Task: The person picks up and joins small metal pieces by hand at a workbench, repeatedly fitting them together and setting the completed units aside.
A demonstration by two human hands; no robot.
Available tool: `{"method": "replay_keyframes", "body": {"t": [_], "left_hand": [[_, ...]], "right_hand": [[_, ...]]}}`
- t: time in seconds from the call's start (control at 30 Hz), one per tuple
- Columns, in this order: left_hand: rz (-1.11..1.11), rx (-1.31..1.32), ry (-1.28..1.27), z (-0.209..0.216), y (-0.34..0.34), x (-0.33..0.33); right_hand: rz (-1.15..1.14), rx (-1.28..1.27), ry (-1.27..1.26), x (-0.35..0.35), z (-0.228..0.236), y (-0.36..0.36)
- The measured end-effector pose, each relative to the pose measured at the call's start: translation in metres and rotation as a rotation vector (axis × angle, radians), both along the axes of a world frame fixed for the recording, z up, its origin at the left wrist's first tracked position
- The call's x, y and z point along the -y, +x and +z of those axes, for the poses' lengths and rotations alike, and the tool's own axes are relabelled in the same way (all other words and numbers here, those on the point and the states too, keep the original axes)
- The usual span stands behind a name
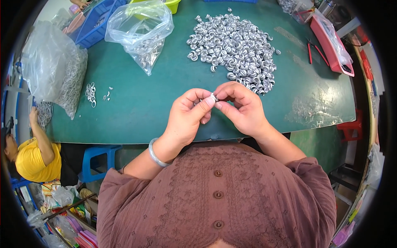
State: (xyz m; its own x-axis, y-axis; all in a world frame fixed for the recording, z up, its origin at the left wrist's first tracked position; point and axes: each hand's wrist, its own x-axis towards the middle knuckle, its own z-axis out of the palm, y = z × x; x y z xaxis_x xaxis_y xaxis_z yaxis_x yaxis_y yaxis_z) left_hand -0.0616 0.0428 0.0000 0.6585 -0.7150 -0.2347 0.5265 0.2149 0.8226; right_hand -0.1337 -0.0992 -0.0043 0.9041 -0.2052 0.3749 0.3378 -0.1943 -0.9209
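Note:
Over the near edge of the green table (136, 107), my left hand (185, 113) and my right hand (247, 110) meet, both closed in a pinch. Between their fingertips is a small silver metal piece (214, 97), partly covered by the fingers. Just beyond my right hand spreads a large pile of curved silver metal pieces (233, 45) with dark stripes. To the left lie a few loose silver rings (90, 95) and several tiny metal bits (108, 94). An open clear plastic bag (140, 25) at the far left holds more small metal parts.
A bulging bag of rings (51, 68), a blue crate (97, 27) and a lime-green bin (171, 5) stand left and far. Red-handled pliers (310, 53) lie beside a pink basket (328, 43) at right. A person in yellow (35, 161) works at left near a blue stool (97, 159).

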Motion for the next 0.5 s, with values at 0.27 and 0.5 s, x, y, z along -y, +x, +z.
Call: {"method": "replay_keyframes", "body": {"t": [0.27,0.5], "left_hand": [[-0.092,-0.484,-0.027,0.0013,0.0076,0.0006],[-0.148,-0.549,0.030,-0.0001,0.0078,0.0015]], "right_hand": [[0.035,-0.183,0.263,0.0009,-0.0025,0.0018],[0.067,-0.305,0.474,-0.0002,0.0029,0.0023]]}}
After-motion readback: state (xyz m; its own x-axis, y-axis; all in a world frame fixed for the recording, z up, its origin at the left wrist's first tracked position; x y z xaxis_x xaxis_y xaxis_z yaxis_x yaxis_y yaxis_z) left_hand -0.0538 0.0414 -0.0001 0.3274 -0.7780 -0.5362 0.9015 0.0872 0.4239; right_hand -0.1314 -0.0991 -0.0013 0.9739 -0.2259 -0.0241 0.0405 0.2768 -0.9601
